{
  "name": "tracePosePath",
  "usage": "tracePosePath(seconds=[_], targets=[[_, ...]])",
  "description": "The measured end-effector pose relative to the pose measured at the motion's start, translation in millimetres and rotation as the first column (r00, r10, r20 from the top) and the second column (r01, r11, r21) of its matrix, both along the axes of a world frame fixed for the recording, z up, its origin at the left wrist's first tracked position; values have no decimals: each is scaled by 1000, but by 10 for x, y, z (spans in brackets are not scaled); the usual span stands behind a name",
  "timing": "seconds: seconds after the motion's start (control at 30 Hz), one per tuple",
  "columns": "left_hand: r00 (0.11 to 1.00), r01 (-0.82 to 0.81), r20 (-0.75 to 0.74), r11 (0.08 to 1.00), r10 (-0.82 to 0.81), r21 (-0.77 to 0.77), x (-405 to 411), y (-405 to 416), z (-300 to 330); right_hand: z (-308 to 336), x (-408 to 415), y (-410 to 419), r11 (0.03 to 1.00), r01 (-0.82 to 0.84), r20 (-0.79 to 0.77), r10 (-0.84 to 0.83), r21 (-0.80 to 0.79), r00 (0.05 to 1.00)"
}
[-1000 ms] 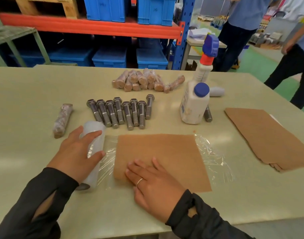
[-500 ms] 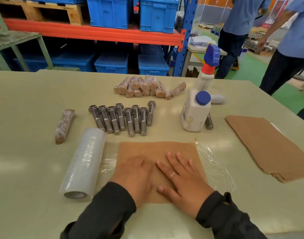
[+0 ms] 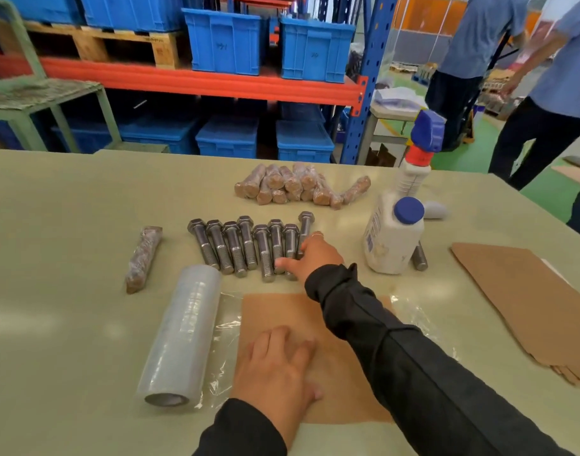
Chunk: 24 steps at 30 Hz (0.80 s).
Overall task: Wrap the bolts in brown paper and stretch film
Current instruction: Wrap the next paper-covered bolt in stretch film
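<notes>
Several bare steel bolts (image 3: 232, 245) lie side by side in a row on the table. My right hand (image 3: 315, 255) reaches over the right end of that row, thumb and fingers curled round the rightmost bolts. A brown paper sheet (image 3: 272, 311) lies on a spread piece of stretch film (image 3: 227, 311) at the near edge. My left hand (image 3: 278, 370) presses flat on the paper. The stretch film roll (image 3: 183, 334) lies just left of the sheet. One wrapped bolt (image 3: 143, 258) lies at the left, and a pile of wrapped bolts (image 3: 291, 189) sits farther back.
A white bottle with a blue cap (image 3: 390, 238) and a spray bottle (image 3: 417, 166) stand to the right of the bolts, with one bolt (image 3: 419, 258) behind them. A stack of brown paper (image 3: 525, 297) lies at the right. Two people (image 3: 545, 93) stand beyond the table.
My left hand let go of the film roll and moved onto the paper. My right hand left the paper and reached forward to the right end of the bolt row.
</notes>
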<state>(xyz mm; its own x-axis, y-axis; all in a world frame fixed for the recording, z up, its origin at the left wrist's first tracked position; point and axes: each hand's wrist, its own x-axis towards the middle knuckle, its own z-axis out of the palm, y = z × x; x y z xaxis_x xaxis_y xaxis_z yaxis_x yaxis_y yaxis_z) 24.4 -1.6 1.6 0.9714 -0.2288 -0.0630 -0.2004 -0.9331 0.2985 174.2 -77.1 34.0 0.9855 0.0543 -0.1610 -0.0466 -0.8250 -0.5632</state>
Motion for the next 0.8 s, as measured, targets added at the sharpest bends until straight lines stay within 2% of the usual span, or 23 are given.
tracePosePath(seconds=[0.03,0.1,0.17,0.23,0.33,0.4,0.47,0.5,0.57,0.6,0.63,0.7,0.73,0.8], targets=[[1000,5,-8,1000,-5,-4,-2,7,-12,11,25,-11,1000,23,-25,-23,-8,999],[996,45,75,998,-48,38,-2,18,19,61,56,-52,994,27,-60,-34,-104,998],[997,0,79,1000,-2,23,-1,5,160,123,57,-88,961,9,-29,-17,-276,999],[994,4,112,996,-14,86,7,-9,27,167,29,-112,915,-9,34,25,-403,999],[994,-57,101,989,43,136,-34,-22,146,165,-22,-168,889,-48,35,72,-455,997],[992,-63,120,990,47,128,-74,-13,136,161,-53,-202,869,-95,-20,97,-485,995],[980,-33,198,998,22,53,-97,-24,74,189,-40,-252,864,-157,-100,124,-478,987],[981,-14,192,998,2,60,-127,-27,102,227,-27,-283,874,-174,-137,124,-453,983],[997,-8,81,999,5,44,-136,-23,159,325,-8,-368,904,-192,-204,121,-382,972],[990,-21,139,999,17,27,-119,-10,66,368,-24,-430,908,-215,-223,140,-360,965],[990,-49,132,999,46,23,-138,-13,68,403,-67,-500,911,-242,-227,171,-334,959],[976,-22,219,997,7,69,-160,15,88,440,-254,-654,934,-285,-186,247,-218,951],[980,-23,198,997,8,72,-184,38,87,439,-389,-729,944,-293,-153,270,-152,951],[944,-43,330,999,31,31,-237,28,13,407,-682,-845,940,-311,-81,302,-142,950]])
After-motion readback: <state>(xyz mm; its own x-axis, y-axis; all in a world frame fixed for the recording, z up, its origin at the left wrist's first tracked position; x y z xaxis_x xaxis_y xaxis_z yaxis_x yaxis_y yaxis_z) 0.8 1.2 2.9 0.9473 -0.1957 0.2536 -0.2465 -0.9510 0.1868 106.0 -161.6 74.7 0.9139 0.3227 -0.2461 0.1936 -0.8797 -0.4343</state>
